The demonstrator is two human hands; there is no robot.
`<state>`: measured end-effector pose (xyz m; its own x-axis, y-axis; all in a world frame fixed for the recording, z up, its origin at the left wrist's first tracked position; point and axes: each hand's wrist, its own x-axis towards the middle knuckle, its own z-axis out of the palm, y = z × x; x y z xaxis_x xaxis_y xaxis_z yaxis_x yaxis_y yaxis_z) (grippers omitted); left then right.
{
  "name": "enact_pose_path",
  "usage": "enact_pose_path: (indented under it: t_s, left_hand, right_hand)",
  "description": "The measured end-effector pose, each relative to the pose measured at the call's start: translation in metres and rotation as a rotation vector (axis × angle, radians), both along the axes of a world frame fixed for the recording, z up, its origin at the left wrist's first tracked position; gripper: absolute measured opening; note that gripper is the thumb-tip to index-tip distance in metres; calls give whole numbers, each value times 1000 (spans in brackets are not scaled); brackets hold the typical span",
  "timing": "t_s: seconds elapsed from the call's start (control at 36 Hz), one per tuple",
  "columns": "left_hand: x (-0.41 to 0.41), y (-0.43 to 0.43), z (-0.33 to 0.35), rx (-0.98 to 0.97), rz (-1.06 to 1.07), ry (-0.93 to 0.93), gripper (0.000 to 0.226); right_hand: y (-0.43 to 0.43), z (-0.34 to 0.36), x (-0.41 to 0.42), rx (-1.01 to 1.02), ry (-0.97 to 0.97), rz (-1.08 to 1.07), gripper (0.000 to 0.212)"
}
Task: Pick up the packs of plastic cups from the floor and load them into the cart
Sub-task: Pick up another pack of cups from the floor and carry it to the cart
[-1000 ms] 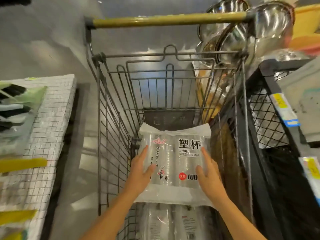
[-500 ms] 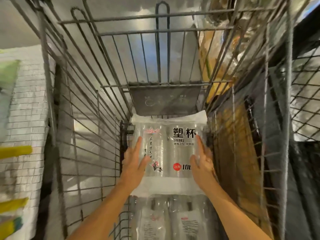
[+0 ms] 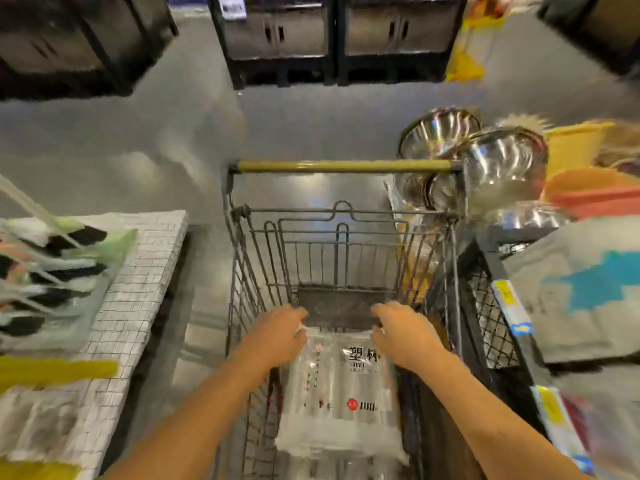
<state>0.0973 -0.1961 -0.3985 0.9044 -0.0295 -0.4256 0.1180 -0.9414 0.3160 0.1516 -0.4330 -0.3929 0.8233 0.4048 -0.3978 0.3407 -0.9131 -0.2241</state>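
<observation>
A clear pack of plastic cups (image 3: 337,386) with black lettering and a red dot lies flat inside the wire cart (image 3: 242,271). It rests on top of another pack (image 3: 311,467) at the bottom edge of the view. My left hand (image 3: 277,337) is on the pack's far left corner, fingers curled over its white edge. At the far right corner, the fingers of my right hand (image 3: 403,336) curl the same way. The cart's yellow handle bar (image 3: 343,166) is at the far end.
A white gridded table (image 3: 138,289) with packaged goods stands left of the cart. Steel bowls (image 3: 502,161) and a black wire shelf (image 3: 491,306) with price tags press against the cart's right side. Grey floor and dark shelving units (image 3: 332,39) lie beyond.
The view has pulled up and back from inside the cart. Both hands slid from the pack's sides to its far corners, and their fingers went from flat to curled.
</observation>
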Motion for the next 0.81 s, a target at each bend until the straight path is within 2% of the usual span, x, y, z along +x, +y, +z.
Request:
enact_pose_path:
  t_s: [0.06, 0.17, 0.36, 0.5, 0.61, 0.81]
  left_hand:
    - [2, 3, 47, 62, 2, -76, 32]
    - [-8, 16, 126, 108, 62, -218, 27]
    - [-75, 47, 222, 75, 243, -328, 37]
    - [-136, 71, 268, 221, 333, -362, 37]
    - [-203, 98, 302, 288, 428, -396, 51]
    - [-349, 147, 331, 330, 606, -474, 32]
  right_hand:
    - [7, 45, 7, -14, -85, 85, 33]
    - [27, 123, 9, -22, -184, 220, 30]
    - [75, 221, -23, 113, -247, 346, 35]
    - [115, 267, -58, 150, -313, 443, 34]
    - [157, 297, -101, 178, -357, 518, 39]
    - [232, 330, -213, 239, -345, 674, 40]
